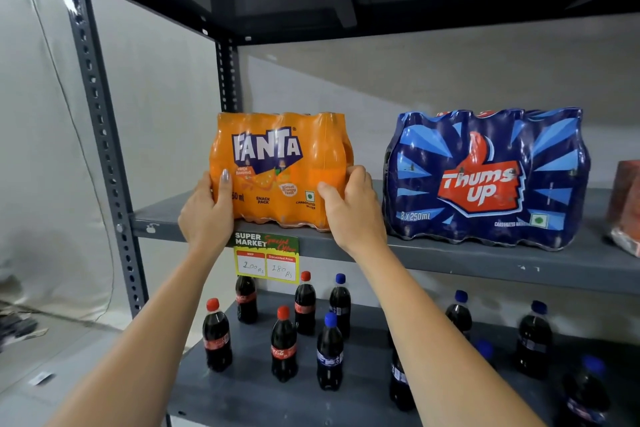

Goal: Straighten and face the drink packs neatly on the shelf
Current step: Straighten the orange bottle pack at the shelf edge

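We have both hands clamped on the orange Fanta pack [280,170], the left hand [207,208] on its near-left corner, the right hand [353,208] wrapped round its right end. It sits between our palms near the front edge of the shelf [450,258], label outward. To square it well, we'd judge, press evenly with both palms and slide rather than lift, since shrink-wrap flexes. The blue Thums Up pack [485,180] just beyond our right hand sets the line to match.
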The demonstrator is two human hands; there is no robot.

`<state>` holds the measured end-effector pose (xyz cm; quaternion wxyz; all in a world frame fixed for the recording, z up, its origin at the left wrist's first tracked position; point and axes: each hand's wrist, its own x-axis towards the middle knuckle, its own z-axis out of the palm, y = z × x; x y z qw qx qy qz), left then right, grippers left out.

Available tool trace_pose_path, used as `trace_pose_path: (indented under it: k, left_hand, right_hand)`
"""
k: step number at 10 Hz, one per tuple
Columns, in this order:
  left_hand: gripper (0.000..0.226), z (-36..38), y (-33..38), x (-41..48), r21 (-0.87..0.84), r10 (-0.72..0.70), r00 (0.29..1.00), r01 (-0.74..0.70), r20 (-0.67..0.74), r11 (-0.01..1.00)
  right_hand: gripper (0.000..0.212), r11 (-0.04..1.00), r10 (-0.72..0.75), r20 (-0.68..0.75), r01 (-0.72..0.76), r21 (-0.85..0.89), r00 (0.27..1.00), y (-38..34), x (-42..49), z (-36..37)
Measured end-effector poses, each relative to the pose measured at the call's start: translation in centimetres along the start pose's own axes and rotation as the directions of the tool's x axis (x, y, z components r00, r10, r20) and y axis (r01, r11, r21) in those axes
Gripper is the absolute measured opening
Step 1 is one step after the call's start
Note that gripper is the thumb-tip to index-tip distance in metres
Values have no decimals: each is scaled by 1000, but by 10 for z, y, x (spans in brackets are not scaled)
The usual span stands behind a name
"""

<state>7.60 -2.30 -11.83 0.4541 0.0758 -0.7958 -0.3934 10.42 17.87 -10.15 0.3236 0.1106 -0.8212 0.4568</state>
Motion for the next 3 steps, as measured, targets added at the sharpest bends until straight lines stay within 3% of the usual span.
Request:
trace_pose_path:
  k: [3]
  left_hand:
    - [59, -7, 9, -5, -13, -56, 995, 57, 77, 998]
  right_hand:
    - [51, 991, -52, -20, 49, -128, 998, -2, -23, -5]
